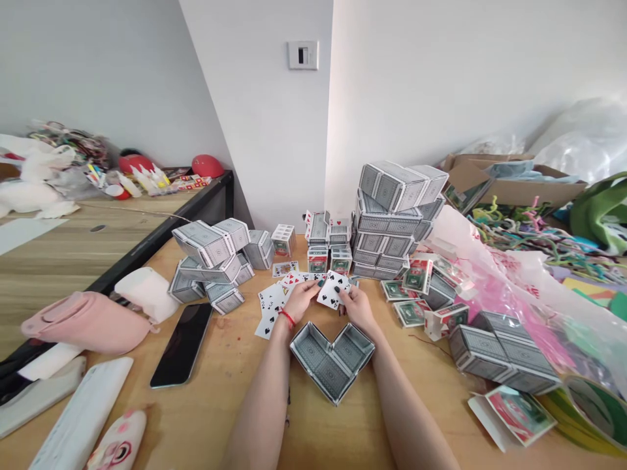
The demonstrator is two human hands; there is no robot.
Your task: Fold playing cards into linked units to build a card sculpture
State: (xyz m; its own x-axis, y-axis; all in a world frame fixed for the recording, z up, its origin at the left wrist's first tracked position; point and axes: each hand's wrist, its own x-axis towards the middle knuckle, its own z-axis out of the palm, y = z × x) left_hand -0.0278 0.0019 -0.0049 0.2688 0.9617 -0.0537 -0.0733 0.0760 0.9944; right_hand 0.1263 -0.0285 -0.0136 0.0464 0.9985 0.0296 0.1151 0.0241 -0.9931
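Observation:
Between my two hands, face towards me, is a playing card [331, 291] with black spades on it. My left hand [304, 297] pinches its left edge and wears a red string bracelet. The fingers of my right hand [353, 304] close on the card's right side, where another card seems to lie behind it. Closer to me, between my forearms, sits an open heart-shaped box [329, 365] folded from grey-backed cards. Loose face-up cards [270, 303] are spread on the table left of and behind my left hand.
Stacked card boxes [392, 222] rise at the back right, with another stack [210, 254] at the left. A black phone [182, 346] and pink pouch [88, 323] lie left. Card packs [411, 312], another card box [499, 349] and yellow-green tape [588, 411] are right.

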